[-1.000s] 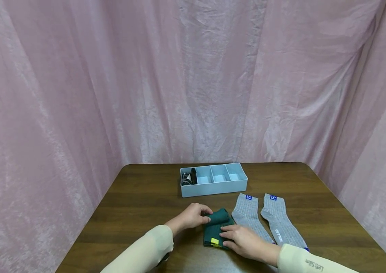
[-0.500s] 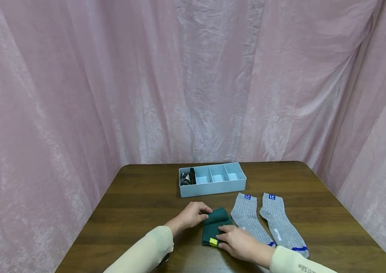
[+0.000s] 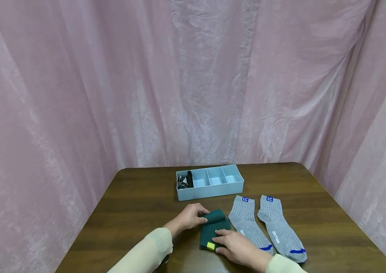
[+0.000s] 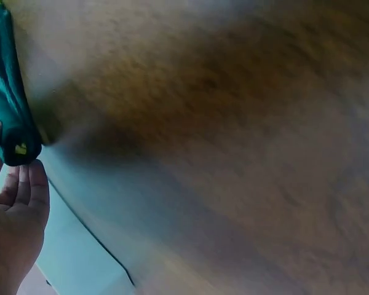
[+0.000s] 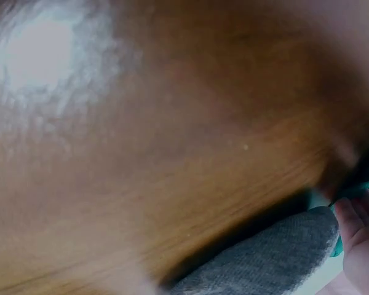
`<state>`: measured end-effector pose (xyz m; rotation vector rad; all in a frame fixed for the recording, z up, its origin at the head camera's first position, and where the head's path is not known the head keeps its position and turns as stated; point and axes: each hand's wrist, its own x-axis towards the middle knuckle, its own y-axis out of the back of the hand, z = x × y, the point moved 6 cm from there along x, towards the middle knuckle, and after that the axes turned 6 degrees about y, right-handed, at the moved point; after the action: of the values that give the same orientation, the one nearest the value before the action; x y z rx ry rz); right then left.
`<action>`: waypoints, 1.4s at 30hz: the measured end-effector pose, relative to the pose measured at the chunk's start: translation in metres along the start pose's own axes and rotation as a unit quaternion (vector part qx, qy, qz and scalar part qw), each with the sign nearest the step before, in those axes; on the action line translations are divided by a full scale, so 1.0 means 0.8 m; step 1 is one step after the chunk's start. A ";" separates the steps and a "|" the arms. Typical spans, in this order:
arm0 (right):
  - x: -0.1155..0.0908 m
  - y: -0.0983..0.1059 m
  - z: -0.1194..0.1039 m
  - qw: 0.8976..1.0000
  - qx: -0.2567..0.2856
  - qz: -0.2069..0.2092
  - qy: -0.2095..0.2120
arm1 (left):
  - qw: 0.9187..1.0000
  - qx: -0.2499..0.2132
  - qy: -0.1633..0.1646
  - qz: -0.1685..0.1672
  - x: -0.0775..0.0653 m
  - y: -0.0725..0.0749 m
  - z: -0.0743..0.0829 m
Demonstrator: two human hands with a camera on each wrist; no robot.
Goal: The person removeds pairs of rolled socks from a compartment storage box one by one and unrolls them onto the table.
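Observation:
A pair of dark green socks (image 3: 213, 229), rolled over at the far end and marked with a yellow patch at the near end, lies mid-table in the head view. My left hand (image 3: 188, 217) grips the rolled end from the left; the left wrist view shows the thumb on the near side of the roll (image 4: 15, 138) and the fingers beyond it. On the near right part of the green socks, my right hand (image 3: 238, 248) rests with its fingers extended. Two grey socks (image 3: 249, 223) (image 3: 279, 231) with blue marks lie flat to the right, the nearer one partly behind my right hand.
A light blue box (image 3: 210, 191) with several compartments stands farther back on the wooden table (image 3: 138, 204). Its leftmost compartment contains a dark patterned bundle (image 3: 183, 182). Behind the table hangs a pink curtain (image 3: 179, 94).
The head view has shifted slightly. My right hand has slid a little to the left over the green socks, while my left hand has stayed at the rolled end.

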<state>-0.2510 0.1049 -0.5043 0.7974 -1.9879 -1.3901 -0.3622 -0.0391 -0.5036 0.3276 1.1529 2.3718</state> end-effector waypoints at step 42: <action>0.006 0.001 0.004 1.000 0.018 -0.016 0.003 | 0.992 0.118 -0.022 0.047 0.024 0.014 -0.011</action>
<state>-0.2569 0.1037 -0.5038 0.8528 -2.0081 -1.3722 -0.3855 -0.0411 -0.5004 0.5211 1.4284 2.2964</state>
